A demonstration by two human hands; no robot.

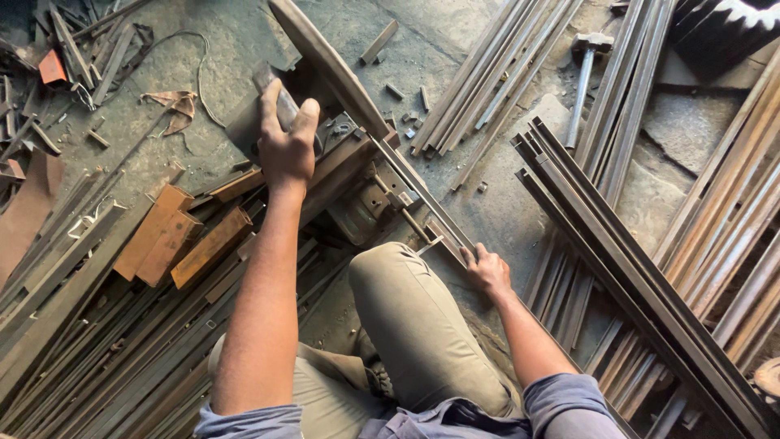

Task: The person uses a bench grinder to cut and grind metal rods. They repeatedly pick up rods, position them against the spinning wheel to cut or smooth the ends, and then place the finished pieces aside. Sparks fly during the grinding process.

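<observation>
Up at the far left of the machine, the left hand (286,146) is wrapped around a dark handle (280,102), fingers over the top and thumb on the right side, so it is closed on the grip. That handle belongs to a cut-off saw (341,162) sitting on the floor, with its large disc guard (325,57) rising edge-on toward the far side. A long thin steel strip (422,203) runs from the saw's vise toward the near right, and the right hand (487,268) presses on its near end, fingers curled over the strip and thumb alongside. The person's bent knee (406,317), in olive trousers, lies between the two arms. Left of the saw lie rusty orange box-section offcuts (175,236) atop a heap of dark bars. To the right, long angle irons (634,276) stretch diagonally across the concrete floor (487,211). A hammer (587,73) rests at the far right among more rods.
</observation>
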